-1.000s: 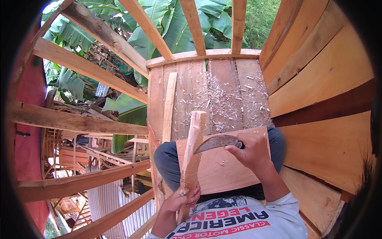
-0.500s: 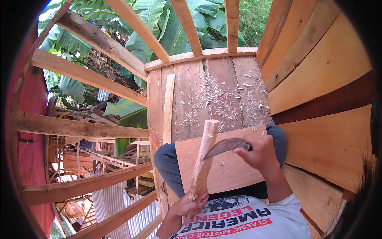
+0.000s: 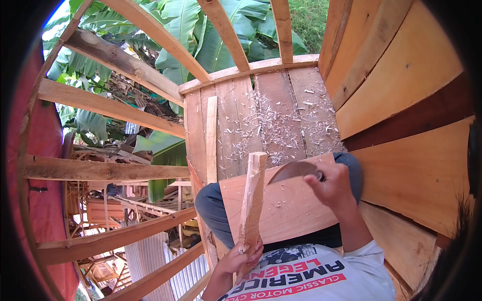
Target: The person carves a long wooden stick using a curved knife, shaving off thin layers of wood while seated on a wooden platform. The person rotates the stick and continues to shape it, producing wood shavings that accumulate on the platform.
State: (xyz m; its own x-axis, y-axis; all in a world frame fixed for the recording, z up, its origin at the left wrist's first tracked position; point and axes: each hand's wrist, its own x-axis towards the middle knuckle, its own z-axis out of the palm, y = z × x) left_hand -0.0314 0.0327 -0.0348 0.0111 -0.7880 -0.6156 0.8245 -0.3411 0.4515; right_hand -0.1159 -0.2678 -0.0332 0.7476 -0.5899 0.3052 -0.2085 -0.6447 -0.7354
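Note:
A pale, roughly squared wooden stick [image 3: 252, 193] stands tilted upward, its lower end wrapped in my left hand [image 3: 243, 257] close to my shirt. My right hand [image 3: 331, 186] is closed round the dark handle of a curved-blade knife [image 3: 293, 171]. The blade points left, and its tip is a little apart from the stick. Across my lap lies a flat wooden board [image 3: 296, 205] with a few thin shavings on it.
Curled shavings [image 3: 275, 125] litter the plank floor [image 3: 196, 131] ahead. A narrow wood strip [image 3: 212, 138] lies on the planks. Slatted rails [image 3: 108, 171] fence the left and front; a board wall [image 3: 411, 173] rises at the right. Banana leaves [image 3: 216, 45] show beyond.
The knife has moved right, off the stick's face, with my right hand. The stick has turned slightly more upright in my left hand. The whole view has shifted a little.

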